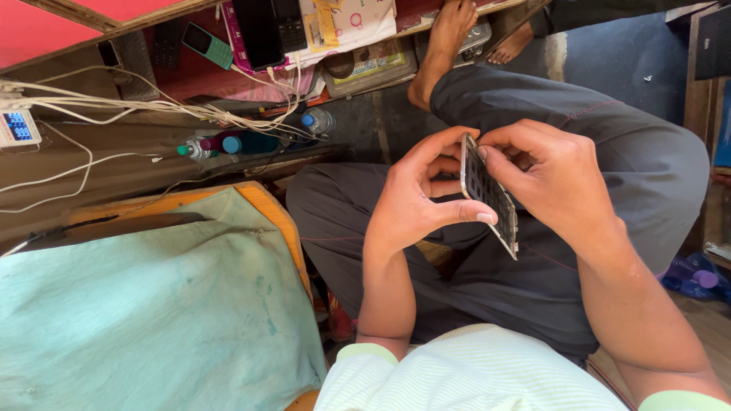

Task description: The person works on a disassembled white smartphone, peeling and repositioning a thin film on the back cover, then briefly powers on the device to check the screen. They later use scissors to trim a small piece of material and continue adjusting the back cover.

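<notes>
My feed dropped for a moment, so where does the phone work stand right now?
Done: the phone looks opened, its inner side with metal shields bare. In hand: the left hand holds it on edge over the lap while the right hand works its top edge. Left: no back cover or screen shows on it yet.

Both forearms reach forward over the lap; left hand (415, 194) curls, thumb stretched rightward (fingers bent), right hand (544, 179) pinches with fingertips.

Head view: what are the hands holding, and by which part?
A phone, seen edge-on. Left hand grips its long edges; right hand pinches its top end.
</notes>
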`<action>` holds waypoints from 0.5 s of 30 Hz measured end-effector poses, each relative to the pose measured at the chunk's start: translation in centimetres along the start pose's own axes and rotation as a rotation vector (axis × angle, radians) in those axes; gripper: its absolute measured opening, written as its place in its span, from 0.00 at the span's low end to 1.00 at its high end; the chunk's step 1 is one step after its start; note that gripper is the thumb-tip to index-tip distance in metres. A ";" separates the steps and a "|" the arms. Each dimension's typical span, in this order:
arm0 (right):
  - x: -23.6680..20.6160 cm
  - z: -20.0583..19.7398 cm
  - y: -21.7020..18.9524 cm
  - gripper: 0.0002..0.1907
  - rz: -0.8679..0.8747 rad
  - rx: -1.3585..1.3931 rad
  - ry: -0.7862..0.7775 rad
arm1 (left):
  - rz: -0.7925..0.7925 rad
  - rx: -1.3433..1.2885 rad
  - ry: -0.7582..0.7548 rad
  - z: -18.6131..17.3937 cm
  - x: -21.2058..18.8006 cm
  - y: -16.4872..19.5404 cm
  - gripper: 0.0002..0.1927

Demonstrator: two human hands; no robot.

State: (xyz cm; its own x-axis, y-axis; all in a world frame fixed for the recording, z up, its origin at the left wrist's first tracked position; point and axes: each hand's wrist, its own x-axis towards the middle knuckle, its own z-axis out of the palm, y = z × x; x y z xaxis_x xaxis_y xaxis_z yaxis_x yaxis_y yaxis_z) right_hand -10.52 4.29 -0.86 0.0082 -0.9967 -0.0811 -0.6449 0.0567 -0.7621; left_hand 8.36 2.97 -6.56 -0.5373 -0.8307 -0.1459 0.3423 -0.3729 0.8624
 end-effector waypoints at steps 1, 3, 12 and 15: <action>0.0 0.0 0.0 0.08 0.000 -0.012 -0.002 | 0.000 -0.001 0.001 0.0 0.0 0.0 0.46; 0.0 0.0 -0.1 0.08 -0.001 -0.011 0.001 | 0.003 0.010 0.004 0.0 0.0 0.0 0.46; 0.0 0.3 -0.2 0.07 0.012 0.012 0.043 | 0.024 0.036 0.005 0.2 0.0 0.0 0.46; 0.0 0.1 -0.2 0.07 -0.050 -0.016 0.043 | 0.013 0.025 0.010 0.2 0.0 0.0 0.46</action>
State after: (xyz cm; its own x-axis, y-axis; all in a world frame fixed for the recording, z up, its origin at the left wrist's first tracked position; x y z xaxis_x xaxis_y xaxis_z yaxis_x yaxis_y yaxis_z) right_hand -10.32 4.30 -0.80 0.0076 -0.9999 -0.0153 -0.6569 0.0065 -0.7540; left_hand 8.20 3.05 -6.46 -0.5251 -0.8396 -0.1390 0.3297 -0.3512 0.8763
